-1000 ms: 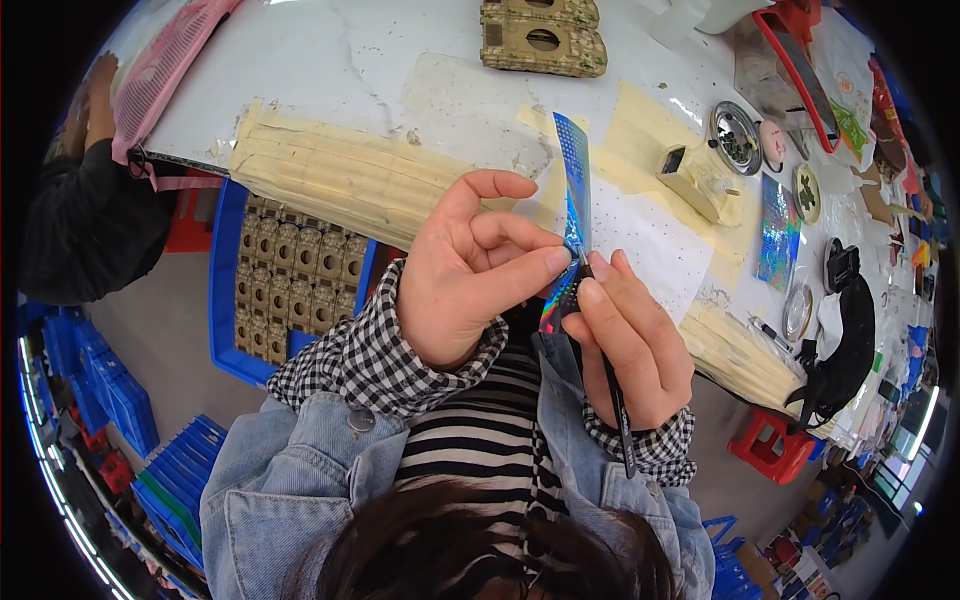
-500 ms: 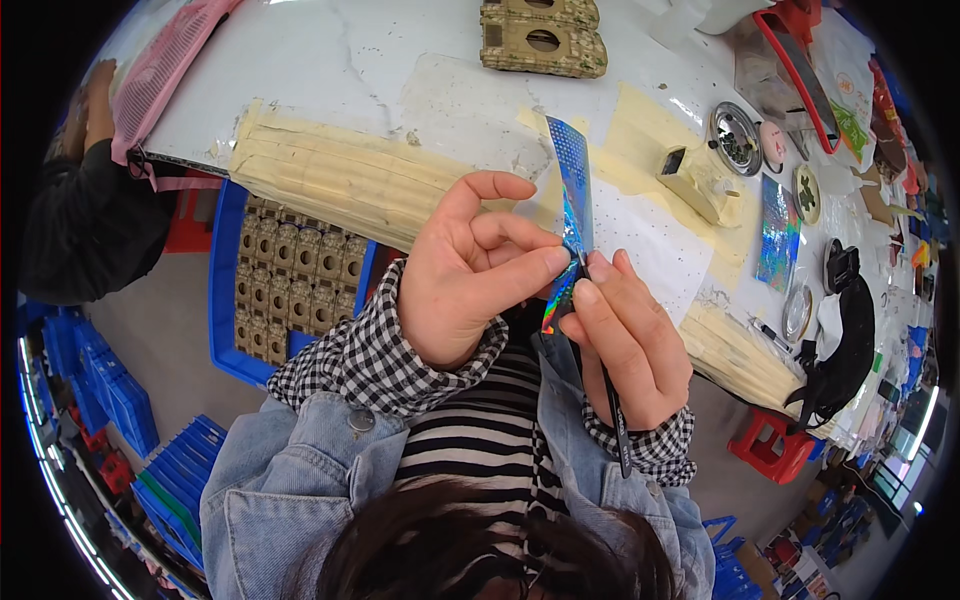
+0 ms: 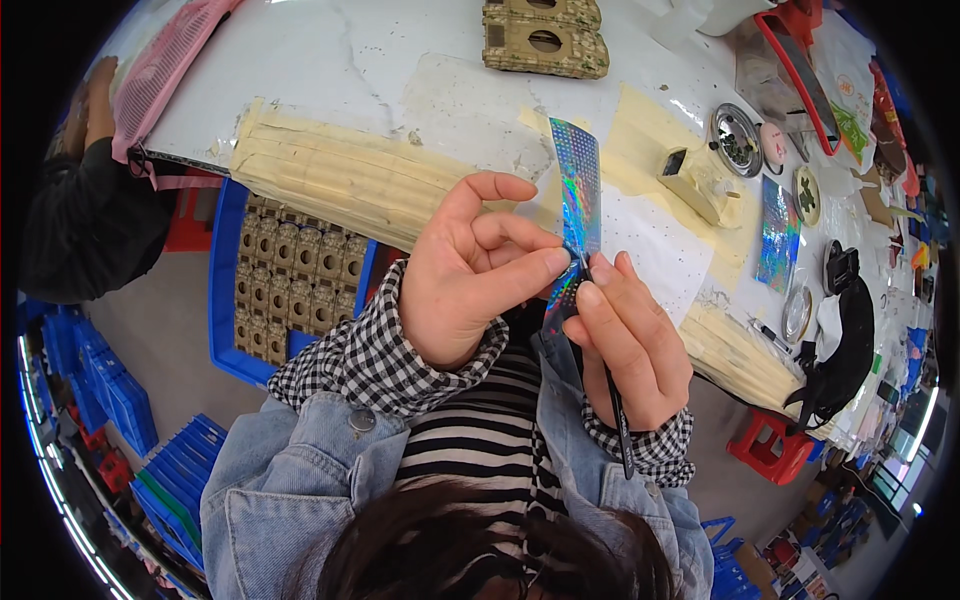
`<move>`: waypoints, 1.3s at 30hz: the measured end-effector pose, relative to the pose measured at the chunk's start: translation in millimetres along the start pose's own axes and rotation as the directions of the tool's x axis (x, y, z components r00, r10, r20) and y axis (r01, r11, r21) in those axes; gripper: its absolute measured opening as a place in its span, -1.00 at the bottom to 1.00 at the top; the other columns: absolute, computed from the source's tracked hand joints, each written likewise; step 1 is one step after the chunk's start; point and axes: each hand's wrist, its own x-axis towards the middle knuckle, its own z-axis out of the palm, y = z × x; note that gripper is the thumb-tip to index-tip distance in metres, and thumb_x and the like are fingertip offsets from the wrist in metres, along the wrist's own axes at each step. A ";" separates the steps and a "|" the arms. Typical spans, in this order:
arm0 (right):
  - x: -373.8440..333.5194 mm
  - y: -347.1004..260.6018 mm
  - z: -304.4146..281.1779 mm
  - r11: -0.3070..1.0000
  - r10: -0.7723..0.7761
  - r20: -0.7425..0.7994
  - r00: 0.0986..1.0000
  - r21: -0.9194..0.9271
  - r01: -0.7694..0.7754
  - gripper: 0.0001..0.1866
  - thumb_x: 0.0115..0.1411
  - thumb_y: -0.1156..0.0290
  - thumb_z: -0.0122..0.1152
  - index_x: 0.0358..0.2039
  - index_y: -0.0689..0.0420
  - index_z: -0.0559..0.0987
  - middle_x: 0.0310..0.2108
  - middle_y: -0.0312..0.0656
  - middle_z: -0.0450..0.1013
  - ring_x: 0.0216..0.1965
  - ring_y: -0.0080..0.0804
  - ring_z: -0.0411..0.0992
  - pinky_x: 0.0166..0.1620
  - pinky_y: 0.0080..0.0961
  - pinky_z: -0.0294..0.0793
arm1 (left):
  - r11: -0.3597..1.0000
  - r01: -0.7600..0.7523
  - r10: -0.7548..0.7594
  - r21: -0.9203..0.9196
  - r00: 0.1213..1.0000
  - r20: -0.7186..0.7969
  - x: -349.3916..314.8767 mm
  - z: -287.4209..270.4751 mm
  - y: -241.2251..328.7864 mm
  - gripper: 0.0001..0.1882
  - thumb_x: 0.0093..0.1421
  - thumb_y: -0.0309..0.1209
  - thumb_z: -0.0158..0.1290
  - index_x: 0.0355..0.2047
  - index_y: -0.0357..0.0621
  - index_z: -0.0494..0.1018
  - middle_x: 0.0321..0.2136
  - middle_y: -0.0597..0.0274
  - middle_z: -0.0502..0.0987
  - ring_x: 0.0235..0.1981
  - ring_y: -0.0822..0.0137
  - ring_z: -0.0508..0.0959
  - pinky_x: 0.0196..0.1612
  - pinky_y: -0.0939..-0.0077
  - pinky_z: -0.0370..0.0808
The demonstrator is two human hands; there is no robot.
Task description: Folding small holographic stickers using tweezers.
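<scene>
Between thumb and forefinger, my left hand point(image 3: 470, 275) pinches the edge of a shiny blue holographic sticker sheet point(image 3: 576, 180) dotted with small round marks. The sheet stands up past my fingers, and its lower end bends down between my hands. My right hand point(image 3: 638, 345) grips black tweezers point(image 3: 618, 425), their handle slanting down along my palm. The tweezers' tips meet the sheet beside my left thumb; whether they hold a dot there is too small to tell. Under the sheet's right side lies white paper point(image 3: 670, 255) sprinkled with tiny dark specks.
Camouflage-patterned housings point(image 3: 545, 45) lie at the far side of the table. A blue crate point(image 3: 228, 290) of similar parts sits lower left. To the right are a round metal dish point(image 3: 738, 135), another holographic sheet point(image 3: 777, 235) and a black strap point(image 3: 848, 340). Another person's dark sleeve point(image 3: 100, 225) shows at left.
The holographic sheet has turned so more of its dotted face shows, and its lower end has shifted. My hands have stayed nearly in place.
</scene>
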 end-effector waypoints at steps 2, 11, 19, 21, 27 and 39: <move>0.5 -0.5 0.0 1.000 0.004 0.001 1.000 0.006 -0.004 -0.68 -0.04 0.52 0.34 -0.23 0.33 0.55 -0.27 0.04 0.48 -0.17 -0.12 0.51 -0.09 -0.20 0.54 | 1.000 -0.009 0.009 0.007 1.000 -0.004 0.1 -0.2 -0.8 -0.50 0.07 -0.68 0.07 -0.02 -0.27 0.11 -0.35 0.18 0.54 -0.27 0.46 0.54 -0.18 0.66 0.47; 1.6 -1.7 -1.6 1.000 0.025 0.024 0.999 0.014 -0.025 -0.67 -0.03 0.52 0.33 -0.21 0.33 0.54 -0.27 0.04 0.48 -0.16 -0.12 0.50 -0.08 -0.19 0.53 | 0.999 -0.012 0.012 0.035 1.000 -0.010 -0.5 0.6 -0.3 -0.49 0.07 -0.69 0.07 -0.01 -0.28 0.11 -0.35 0.18 0.53 -0.26 0.46 0.54 -0.16 0.66 0.47; 0.8 0.1 -0.6 1.000 0.002 0.009 1.000 0.005 -0.002 -0.68 -0.02 0.51 0.32 -0.23 0.34 0.54 -0.28 0.04 0.49 -0.17 -0.11 0.50 -0.09 -0.19 0.53 | 0.999 -0.020 0.020 0.034 1.000 -0.003 -0.9 0.2 -0.6 -0.49 0.07 -0.69 0.07 -0.01 -0.27 0.10 -0.35 0.19 0.53 -0.27 0.47 0.54 -0.17 0.66 0.46; 0.5 0.3 -0.4 1.000 -0.001 0.003 1.000 0.005 0.001 -0.69 -0.02 0.51 0.32 -0.23 0.35 0.54 -0.28 0.05 0.49 -0.17 -0.12 0.51 -0.09 -0.20 0.54 | 0.999 -0.023 0.023 0.043 1.000 -0.001 -0.8 -0.5 -0.7 -0.49 0.07 -0.69 0.07 -0.01 -0.27 0.10 -0.36 0.19 0.53 -0.27 0.48 0.53 -0.18 0.67 0.46; 0.8 -1.6 -0.7 1.000 0.025 0.005 1.000 0.014 -0.025 -0.70 -0.03 0.51 0.33 -0.25 0.34 0.55 -0.28 0.04 0.49 -0.17 -0.13 0.51 -0.09 -0.21 0.54 | 0.998 -0.014 0.014 0.056 1.000 -0.009 -0.3 -0.7 0.3 -0.49 0.07 -0.69 0.07 -0.01 -0.26 0.11 -0.36 0.20 0.53 -0.28 0.49 0.53 -0.20 0.69 0.45; 2.6 -3.9 -3.1 0.993 0.096 0.025 0.995 0.065 -0.098 -0.66 -0.06 0.56 0.35 -0.21 0.31 0.55 -0.28 0.01 0.49 -0.19 -0.18 0.51 -0.08 -0.24 0.54 | 0.997 -0.044 0.045 0.060 0.999 -0.006 -0.5 -0.2 -2.3 -0.49 0.08 -0.68 0.06 -0.01 -0.28 0.09 -0.36 0.20 0.53 -0.28 0.48 0.54 -0.17 0.67 0.45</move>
